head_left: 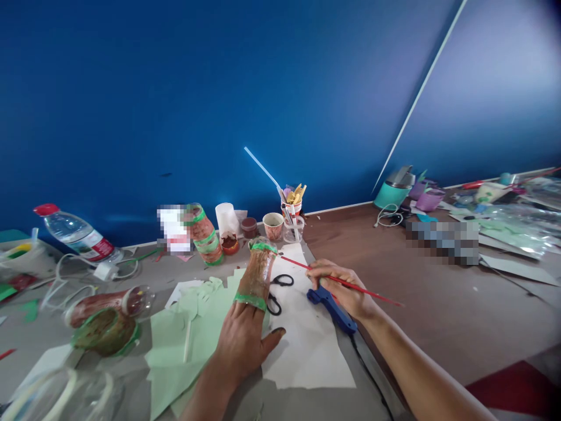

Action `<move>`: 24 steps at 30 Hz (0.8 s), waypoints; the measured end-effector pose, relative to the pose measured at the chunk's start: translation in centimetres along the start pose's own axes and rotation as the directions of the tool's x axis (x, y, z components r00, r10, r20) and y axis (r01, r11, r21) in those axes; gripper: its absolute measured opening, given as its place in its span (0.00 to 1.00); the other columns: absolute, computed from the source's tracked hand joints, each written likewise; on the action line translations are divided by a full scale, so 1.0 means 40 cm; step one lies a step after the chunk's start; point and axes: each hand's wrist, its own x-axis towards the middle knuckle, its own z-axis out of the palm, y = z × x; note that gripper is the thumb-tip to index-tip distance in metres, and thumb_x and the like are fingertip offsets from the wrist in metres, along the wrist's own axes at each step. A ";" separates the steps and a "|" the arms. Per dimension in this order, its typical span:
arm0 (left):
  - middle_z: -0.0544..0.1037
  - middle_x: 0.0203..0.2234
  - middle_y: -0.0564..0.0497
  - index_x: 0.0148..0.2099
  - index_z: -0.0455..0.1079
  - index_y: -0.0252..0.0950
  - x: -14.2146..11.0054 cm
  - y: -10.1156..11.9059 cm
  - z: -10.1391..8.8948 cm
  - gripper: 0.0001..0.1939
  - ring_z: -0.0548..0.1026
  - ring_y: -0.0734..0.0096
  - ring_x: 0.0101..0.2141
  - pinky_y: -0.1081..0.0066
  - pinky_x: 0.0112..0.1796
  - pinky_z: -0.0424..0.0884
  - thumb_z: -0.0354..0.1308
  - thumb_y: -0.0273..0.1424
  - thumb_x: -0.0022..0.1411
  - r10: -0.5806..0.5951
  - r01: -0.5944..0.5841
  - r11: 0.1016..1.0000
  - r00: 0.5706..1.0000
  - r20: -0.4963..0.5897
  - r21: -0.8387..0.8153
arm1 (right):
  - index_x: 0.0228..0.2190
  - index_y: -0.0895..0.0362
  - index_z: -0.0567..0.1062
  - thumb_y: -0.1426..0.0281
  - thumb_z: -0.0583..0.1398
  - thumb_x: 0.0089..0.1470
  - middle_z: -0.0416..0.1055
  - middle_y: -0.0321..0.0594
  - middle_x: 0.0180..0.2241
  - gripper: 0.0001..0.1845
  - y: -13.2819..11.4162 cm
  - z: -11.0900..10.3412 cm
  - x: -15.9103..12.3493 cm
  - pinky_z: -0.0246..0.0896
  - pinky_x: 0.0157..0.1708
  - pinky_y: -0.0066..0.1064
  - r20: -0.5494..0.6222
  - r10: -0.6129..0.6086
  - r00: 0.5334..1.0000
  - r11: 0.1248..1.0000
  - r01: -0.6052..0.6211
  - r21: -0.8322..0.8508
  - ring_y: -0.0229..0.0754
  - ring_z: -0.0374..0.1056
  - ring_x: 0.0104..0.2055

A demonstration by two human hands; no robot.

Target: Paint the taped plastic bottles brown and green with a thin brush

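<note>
My left hand has its fingers inside a cut plastic bottle section and holds it up from within, thumb apart. The section is painted brown, with green bands at both ends. My right hand is closed around a thin red paintbrush. The brush tip lies at the section's far green rim, though I cannot tell whether it touches. A blue glue gun with a black cord lies just below my right hand. Black-handled scissors are on the white paper, their blades hidden behind the section.
Along the blue wall stand a banded brown-green bottle tower, a paint cup and a cup of wooden utensils. Leftward are a water bottle, more painted bottle pieces and green paper. A teal container stands farther right.
</note>
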 end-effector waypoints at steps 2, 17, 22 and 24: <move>0.80 0.32 0.42 0.38 0.73 0.35 -0.001 0.000 0.002 0.16 0.76 0.51 0.37 0.56 0.38 0.73 0.57 0.44 0.60 -0.011 0.011 1.000 1.000 0.006 -0.008 | 0.40 0.54 0.82 0.62 0.61 0.58 0.72 0.44 0.30 0.13 0.002 0.001 0.000 0.65 0.35 0.37 0.029 0.034 0.999 0.998 -0.035 0.043 0.45 0.68 0.35; 0.80 0.34 0.42 0.42 0.73 0.34 -0.001 0.000 0.004 0.19 0.76 0.50 0.38 0.56 0.39 0.73 0.59 0.44 0.58 -0.041 0.041 0.999 0.999 0.018 0.016 | 0.38 0.55 0.83 0.61 0.63 0.56 0.72 0.43 0.31 0.13 0.007 -0.001 -0.001 0.64 0.35 0.37 0.099 0.114 0.989 0.978 -0.130 0.164 0.42 0.68 0.31; 0.80 0.36 0.42 0.44 0.72 0.35 -0.002 -0.001 0.006 0.19 0.76 0.50 0.41 0.56 0.41 0.73 0.59 0.44 0.58 -0.050 0.049 0.999 0.998 0.035 0.021 | 0.37 0.56 0.83 0.61 0.64 0.54 0.73 0.45 0.33 0.14 0.000 0.003 -0.003 0.64 0.34 0.36 0.095 0.144 0.985 0.969 -0.160 0.190 0.41 0.68 0.32; 0.80 0.37 0.41 0.44 0.72 0.34 -0.003 -0.001 0.008 0.19 0.76 0.50 0.41 0.55 0.41 0.73 0.59 0.44 0.58 -0.042 0.042 0.999 0.998 0.042 0.006 | 0.35 0.56 0.83 0.61 0.65 0.53 0.74 0.45 0.32 0.13 -0.007 0.006 -0.002 0.64 0.33 0.36 0.135 0.157 0.978 0.956 -0.185 0.228 0.40 0.68 0.29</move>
